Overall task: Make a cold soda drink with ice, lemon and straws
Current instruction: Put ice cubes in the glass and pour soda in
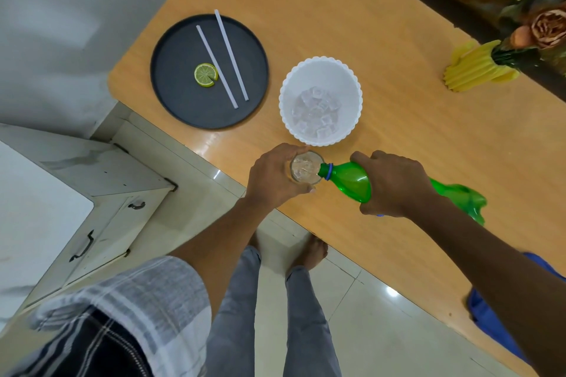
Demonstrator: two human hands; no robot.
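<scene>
A clear glass [307,167] with ice cubes in it stands on the wooden table [398,119], close to the table's near edge, and everything else is placed here from that glass. The left hand [275,177] is wrapped around the glass from its left side, fingers curled shut on the wall: the thumb reaches round the near side of the rim and the other fingertips [301,149] show past the far side, so the glass sits in the crook between them with its mouth uncovered. Touching the right side of the rim is the open neck of a green plastic bottle [349,179], tipped nearly flat with a blue ring at its neck; its base points away to the right of the glass. The right hand [395,184] is clamped over the bottle's middle from above, fingers closed round the body. Just beyond the glass, slightly right, stands a white scalloped bowl [321,66] holding ice cubes [317,112]. Farther off and to the left of the glass lies a round black tray [171,95] carrying a lemon slice [205,75] and two white straws [231,55] laid side by side. Far to the right of the glass, at the table's back edge, is a yellow vase [477,69] with flowers.
</scene>
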